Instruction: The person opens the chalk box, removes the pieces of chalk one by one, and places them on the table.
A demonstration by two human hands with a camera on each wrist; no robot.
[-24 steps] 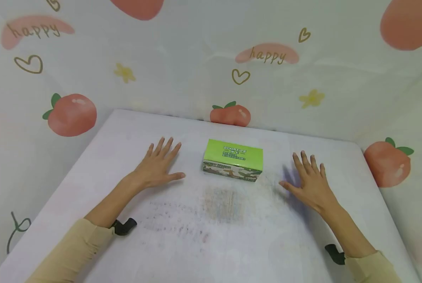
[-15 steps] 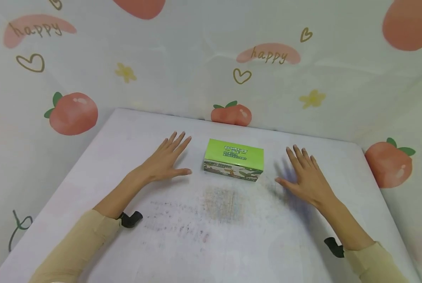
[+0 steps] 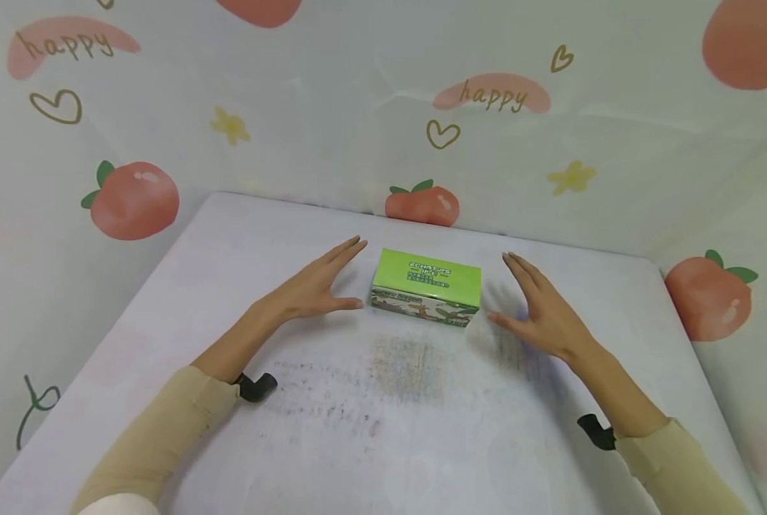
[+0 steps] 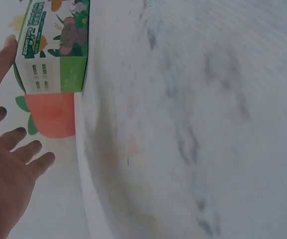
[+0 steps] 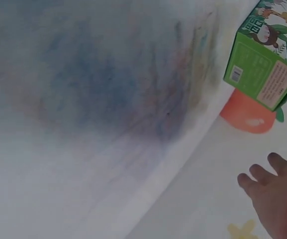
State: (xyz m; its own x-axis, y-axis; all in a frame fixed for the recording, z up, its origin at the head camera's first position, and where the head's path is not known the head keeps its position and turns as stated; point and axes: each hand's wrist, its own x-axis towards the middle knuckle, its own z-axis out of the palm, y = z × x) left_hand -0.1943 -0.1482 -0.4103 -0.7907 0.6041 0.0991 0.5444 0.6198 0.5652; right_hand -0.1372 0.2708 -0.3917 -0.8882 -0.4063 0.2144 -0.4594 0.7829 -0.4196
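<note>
A green-topped cardboard box (image 3: 428, 279) with animal pictures on its front sits on the white table between the two hands. To its left, my left hand (image 3: 315, 286) is held with fingers extended and thumb apart, close to the box's end but not gripping it. On the other side my right hand (image 3: 544, 315) faces the box with straight fingers, a small gap between. The left wrist view shows the box (image 4: 53, 47) past the thumb of the left hand (image 4: 6, 184). In the right wrist view, the box's green end (image 5: 260, 69) lies beyond the right hand (image 5: 280, 199).
The white table (image 3: 383, 458) bears smudges and coloured stains near its middle. A white cloth backdrop (image 3: 332, 107) printed with peaches, hearts and flowers stands behind and at the sides. Black curved pieces (image 3: 257, 387) stick out by both wrists.
Both hands have moved inward towards the box, the left one to the right and the right one to the left. Their palms have turned to face it. The box stays in place.
</note>
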